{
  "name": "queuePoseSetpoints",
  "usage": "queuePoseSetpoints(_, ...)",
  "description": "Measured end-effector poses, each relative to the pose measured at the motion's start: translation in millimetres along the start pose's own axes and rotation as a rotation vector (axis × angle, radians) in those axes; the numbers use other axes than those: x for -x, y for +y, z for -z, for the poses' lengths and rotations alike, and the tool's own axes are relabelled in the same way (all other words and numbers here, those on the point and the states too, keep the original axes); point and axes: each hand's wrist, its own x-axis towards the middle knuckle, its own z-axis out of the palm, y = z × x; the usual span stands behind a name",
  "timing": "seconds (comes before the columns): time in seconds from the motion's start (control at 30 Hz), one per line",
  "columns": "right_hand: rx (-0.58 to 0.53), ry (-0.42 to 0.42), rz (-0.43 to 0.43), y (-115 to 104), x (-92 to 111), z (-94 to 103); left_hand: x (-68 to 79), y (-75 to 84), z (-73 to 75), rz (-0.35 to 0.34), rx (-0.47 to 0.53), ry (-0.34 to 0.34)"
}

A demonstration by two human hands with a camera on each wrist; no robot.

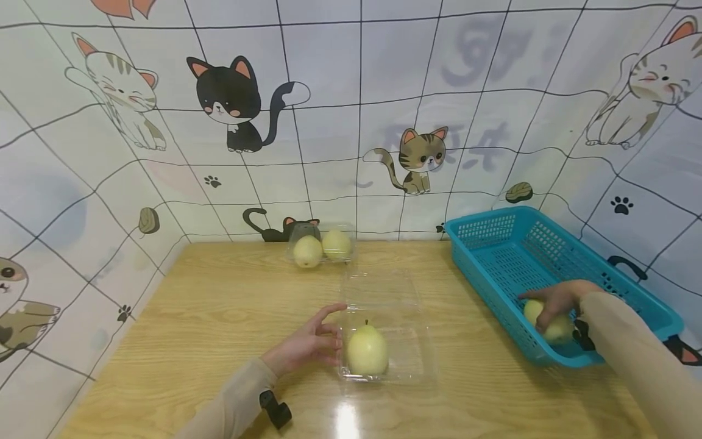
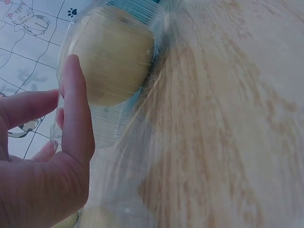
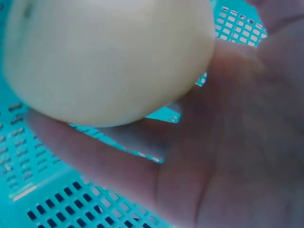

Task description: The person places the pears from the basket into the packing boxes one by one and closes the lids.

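Observation:
In the head view, my left hand (image 1: 304, 346) is at the left side of a clear plastic clamshell box (image 1: 406, 350) on the table. Its fingers touch the box wall, which the left wrist view shows close up beside the fingers (image 2: 78, 111). The box lies with its lid (image 1: 381, 288) folded back, and one pale yellow pear (image 1: 367, 350) stands in its left half, stem up. My right hand (image 1: 562, 299) reaches into the blue basket (image 1: 493, 299) and grips another pear (image 3: 109, 57) there. The hand partly covers this pear in the head view.
A second clear box (image 1: 351, 235) with two pears (image 1: 308, 251) stands at the table's back edge. The perforated basket sits at the table's right side, a dark handle (image 1: 627, 266) on its far rim. Cat-printed cloth walls (image 1: 329, 134) surround the wooden table (image 1: 230, 305).

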Motion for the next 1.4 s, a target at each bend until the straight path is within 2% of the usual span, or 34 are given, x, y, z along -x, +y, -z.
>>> queuePoseSetpoints(0.17, -0.094, 0.082, 0.085, 8.0, -6.9, -4.1, 1.1, -0.6, -0.7, -0.005, 0.001, -0.001)
queuePoseSetpoints(0.27, -0.09, 0.137, 0.142, 9.7, -9.1, -5.7, 2.2, -1.4, -1.4, -0.002, 0.009, -0.007)
queuePoseSetpoints(0.63, 0.096, 0.414, 0.339, -1.6, -7.9, -2.6, 2.9, -2.5, -2.0, -0.005, 0.009, 0.006)
queuePoseSetpoints(0.93, 0.106, 0.574, 0.402, -3.2, -6.2, 0.4, 2.2, -1.8, -1.1, -0.005, 0.015, 0.004)
queuePoseSetpoints(1.1, 0.124, 0.668, 0.405, -9.1, -0.6, 1.6, 1.7, -2.0, -0.6, -0.007, 0.025, -0.006)
queuePoseSetpoints(1.4, 0.069, 0.8, 0.428, -19.4, 11.7, 3.7, 2.7, -0.9, -1.2, -0.012, 0.024, -0.005)
